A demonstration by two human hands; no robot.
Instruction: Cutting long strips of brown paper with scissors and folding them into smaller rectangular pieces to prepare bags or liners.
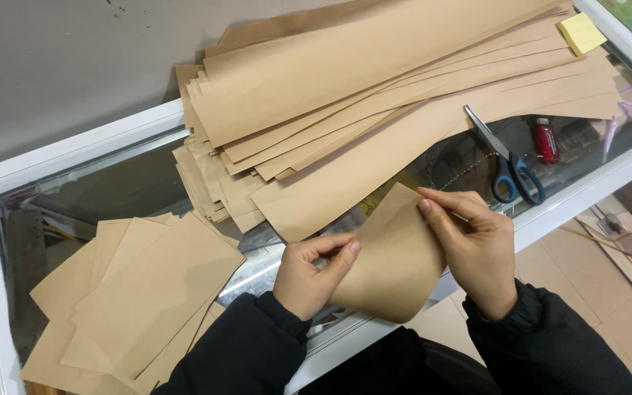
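Working from the left edge of the glass-topped counter (9, 219), we have a loose pile of small cut brown sheets (137, 292) lying near its left front corner, overlapping one another at slightly different angles; we judge these to be the finished pieces. Just to the right of them, our left hand (309, 274) is closed on the lower left side of a brown paper sheet (393, 256), thumb on top and fingers under it, while our right hand (477, 245) pinches its upper right edge, so the sheet curves over between the two hands above the counter's front edge. Behind it, across the middle and toward the back right corner, a large stack of long brown paper strips (374, 95) lies fanned out, which suggests much paper is left to deal with. A pair of scissors (506, 157) with blue and black handles lies shut on the glass near the right front edge, untouched, and a yellow pad of sticky notes (581, 33) rests on the strips at the back right corner.
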